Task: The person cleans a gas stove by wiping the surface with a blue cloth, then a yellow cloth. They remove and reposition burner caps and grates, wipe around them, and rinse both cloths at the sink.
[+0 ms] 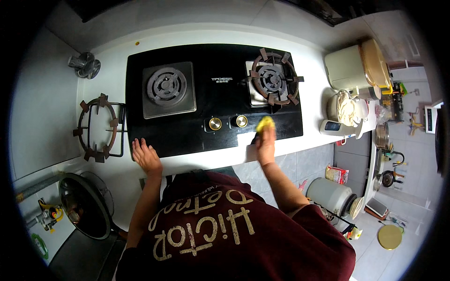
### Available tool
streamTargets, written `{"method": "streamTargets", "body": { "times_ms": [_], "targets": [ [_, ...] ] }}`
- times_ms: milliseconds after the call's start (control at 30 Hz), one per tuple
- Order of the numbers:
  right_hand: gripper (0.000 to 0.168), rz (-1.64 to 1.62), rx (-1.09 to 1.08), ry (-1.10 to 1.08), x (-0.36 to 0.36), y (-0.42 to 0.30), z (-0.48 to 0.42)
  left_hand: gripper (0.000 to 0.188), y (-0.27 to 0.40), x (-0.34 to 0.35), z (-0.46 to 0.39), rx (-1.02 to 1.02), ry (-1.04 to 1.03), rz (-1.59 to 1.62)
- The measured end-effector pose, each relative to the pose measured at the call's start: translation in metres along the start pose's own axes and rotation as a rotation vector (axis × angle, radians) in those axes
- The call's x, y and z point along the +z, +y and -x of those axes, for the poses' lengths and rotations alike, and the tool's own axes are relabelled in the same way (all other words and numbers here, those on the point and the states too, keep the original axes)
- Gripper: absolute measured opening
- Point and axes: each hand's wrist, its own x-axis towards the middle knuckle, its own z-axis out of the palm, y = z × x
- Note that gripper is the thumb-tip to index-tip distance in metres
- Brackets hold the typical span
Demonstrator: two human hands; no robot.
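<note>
A black two-burner gas hob [218, 102] is set into the white counter before me. My right hand [266, 142] holds a yellow cloth or sponge [265, 123] against the hob's front right part, blurred at its edges. Flat on the front left corner rests my left hand [146, 156], fingers spread, holding nothing. Two round control knobs, the left knob [215, 123] and the right knob [241, 121], sit between the hands. The left burner [166, 86] is without a pan support. Over the right burner [272, 79] a rusty pan support [256, 87] sits off-centre.
Another pan support [81, 130] lies on the counter left of the hob. Behind it stands a dark fitting [88, 65]. A wok [84, 207] is at lower left, near a gas valve [49, 214]. Right of the hob are a cream appliance [344, 66] and a white handheld device [332, 127].
</note>
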Motion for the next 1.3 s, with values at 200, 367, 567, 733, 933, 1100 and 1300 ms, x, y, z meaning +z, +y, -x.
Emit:
{"method": "streamTargets", "body": {
  "times_ms": [200,367,567,733,933,1100,1300],
  "targets": [
    [0.030,-0.144,-0.057,-0.164,-0.025,-0.031,-0.040,0.038,-0.005,0.004,0.002,-0.018,-0.024,-0.028],
    [0.037,0.063,-0.444,-0.294,-0.017,-0.017,-0.095,0.038,-0.005,0.004,0.001,0.010,-0.009,-0.018],
    [0.034,0.104,-0.570,-0.431,-0.017,-0.044,-0.151,0.038,-0.005,0.004,0.001,0.009,-0.002,-0.024],
    [0.029,0.021,-0.433,-0.442,-0.002,-0.095,-0.190,0.038,-0.004,0.000,0.000,0.024,0.012,0.009],
    [0.038,-0.034,-0.389,-0.304,0.034,-0.076,-0.157,0.038,-0.003,0.000,0.000,-0.003,0.005,-0.016],
    [0.056,0.019,-0.257,-0.576,0.008,-0.072,-0.138,0.038,0.001,-0.001,-0.001,0.006,0.011,-0.008],
    [0.054,0.421,-0.285,-0.423,0.048,-0.130,-0.192,0.038,-0.002,0.001,0.000,-0.015,-0.014,-0.030]
  ]
}}
